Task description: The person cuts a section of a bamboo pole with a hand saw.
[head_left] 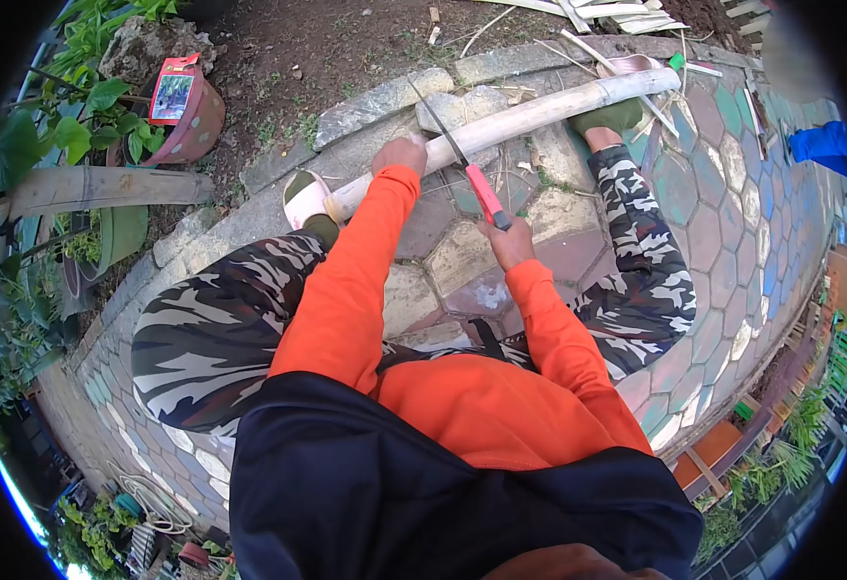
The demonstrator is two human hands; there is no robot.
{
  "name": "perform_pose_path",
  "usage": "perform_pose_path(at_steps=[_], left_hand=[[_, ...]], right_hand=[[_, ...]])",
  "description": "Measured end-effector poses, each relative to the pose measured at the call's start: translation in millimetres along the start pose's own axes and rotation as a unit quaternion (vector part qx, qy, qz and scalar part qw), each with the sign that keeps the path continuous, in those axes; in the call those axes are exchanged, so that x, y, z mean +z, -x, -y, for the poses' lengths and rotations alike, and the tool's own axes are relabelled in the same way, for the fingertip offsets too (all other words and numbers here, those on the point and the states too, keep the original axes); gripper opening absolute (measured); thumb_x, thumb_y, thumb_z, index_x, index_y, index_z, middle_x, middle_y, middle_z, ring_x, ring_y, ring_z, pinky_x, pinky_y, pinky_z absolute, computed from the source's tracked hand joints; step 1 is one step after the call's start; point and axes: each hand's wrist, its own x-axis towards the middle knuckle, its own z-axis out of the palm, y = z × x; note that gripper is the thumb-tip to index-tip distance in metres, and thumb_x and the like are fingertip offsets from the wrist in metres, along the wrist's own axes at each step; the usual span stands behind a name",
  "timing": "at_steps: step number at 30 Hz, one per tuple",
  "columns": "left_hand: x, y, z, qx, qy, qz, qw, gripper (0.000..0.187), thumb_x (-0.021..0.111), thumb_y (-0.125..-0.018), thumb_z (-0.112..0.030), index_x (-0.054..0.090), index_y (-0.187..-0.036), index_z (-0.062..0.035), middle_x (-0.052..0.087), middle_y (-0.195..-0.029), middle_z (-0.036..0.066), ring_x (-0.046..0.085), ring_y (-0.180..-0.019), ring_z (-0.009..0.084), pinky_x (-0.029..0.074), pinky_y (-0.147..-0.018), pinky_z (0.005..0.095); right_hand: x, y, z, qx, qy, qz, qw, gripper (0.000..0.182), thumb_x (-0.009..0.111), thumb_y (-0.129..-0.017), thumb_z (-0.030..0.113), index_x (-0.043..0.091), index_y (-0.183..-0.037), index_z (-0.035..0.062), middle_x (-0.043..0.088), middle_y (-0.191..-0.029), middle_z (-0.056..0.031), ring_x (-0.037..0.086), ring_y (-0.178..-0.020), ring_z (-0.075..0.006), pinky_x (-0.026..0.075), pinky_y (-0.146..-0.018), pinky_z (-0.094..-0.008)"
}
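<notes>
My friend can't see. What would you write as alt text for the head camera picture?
Seen from above, a person in orange sleeves and camouflage trousers sits on paving stones with a bamboo pole across both feet. The left hand grips the pole; the right hand holds a red-handled saw with its blade on the pole. Potted plants stand on the left.

Head view: even, soft daylight, outdoors; no hard-edged shadows, only a faint diffuse shade under the bamboo pole (501, 121) and the legs. Colours saturated; orange sleeves bright but not clipped. No glare on the paving (723, 232); a slight pale sheen on the wet-looking stones near centre. Strong fisheye distortion: straight edges bow, the scene curls toward a black circular vignette at left and right. Bottom-left rim blown out to white-blue. Centre sharp; saw blade (438, 121) crisp, no motion blur. Periphery softer, plants (17, 145) slightly smeared
</notes>
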Motion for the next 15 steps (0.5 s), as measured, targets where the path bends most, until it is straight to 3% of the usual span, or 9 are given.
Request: perform_pose_path(at_steps=[3,5,8,9,11,15], left_hand=[[-4.1,-1.3,3.9,0.018,0.008,-0.009,1.000,0.055,0.035,-0.089,-0.044,0.069,-0.089,-0.0014,0.064,-0.093,0.025,0.062,-0.091,0.0387,0.047,-0.082,0.0443],[-7.5,-3.3,3.2,0.024,0.001,-0.034,0.999,0.055,0.035,-0.089,-0.044,0.069,-0.088,-0.0014,0.064,-0.092,0.025,0.062,-0.090,0.0389,0.047,-0.081,0.0446],[-22.1,-9.8,5.3,0.025,-0.014,-0.066,0.997,0.056,0.034,-0.090,-0.044,0.069,-0.085,-0.0013,0.064,-0.088,0.025,0.063,-0.086,0.0389,0.048,-0.080,0.0450],[-25.3,-14.0,8.0,0.028,-0.020,-0.077,0.996,0.057,0.032,-0.091,-0.043,0.069,-0.083,-0.0013,0.065,-0.086,0.025,0.063,-0.085,0.0388,0.048,-0.079,0.0451],[-23.3,-17.9,14.0,0.033,-0.017,-0.086,0.996,0.057,0.031,-0.091,-0.043,0.070,-0.083,-0.0018,0.065,-0.085,0.024,0.063,-0.084,0.0387,0.048,-0.078,0.0452],[-18.4,-22.6,17.0,0.037,-0.001,-0.105,0.994,0.059,0.027,-0.093,-0.042,0.070,-0.082,-0.0036,0.065,-0.084,0.022,0.063,-0.083,0.0389,0.048,-0.077,0.0456]], right_hand=[[2.4,-11.1,-3.4,0.013,-0.070,0.010,0.997,0.028,0.069,-0.074,0.025,0.064,-0.084,-0.0004,0.057,-0.062,-0.0104,0.051,-0.058,-0.0206,0.043,-0.060,-0.0359],[-2.0,-9.2,2.8,-0.055,-0.049,-0.008,0.997,0.024,0.071,-0.074,0.023,0.060,-0.072,0.0014,0.049,-0.059,-0.0001,0.042,-0.054,-0.0115,0.035,-0.052,-0.0306],[10.8,-25.0,1.7,-0.090,-0.051,-0.013,0.995,0.022,0.070,-0.075,0.022,0.059,-0.070,0.0035,0.048,-0.058,0.0004,0.040,-0.050,-0.0097,0.033,-0.048,-0.0304],[14.6,-26.9,4.6,-0.091,-0.051,-0.009,0.994,0.022,0.070,-0.075,0.022,0.059,-0.070,0.0035,0.048,-0.058,0.0004,0.040,-0.050,-0.0097,0.033,-0.048,-0.0304],[19.9,-31.2,12.3,-0.042,-0.048,0.016,0.998,0.029,0.070,-0.074,0.026,0.061,-0.075,-0.0013,0.052,-0.059,-0.0064,0.045,-0.055,-0.0174,0.039,-0.056,-0.0348],[28.7,-38.4,6.9,-0.001,-0.102,0.043,0.994,0.030,0.070,-0.074,0.027,0.062,-0.077,-0.0016,0.054,-0.060,-0.0095,0.047,-0.056,-0.0192,0.041,-0.057,-0.0356]])
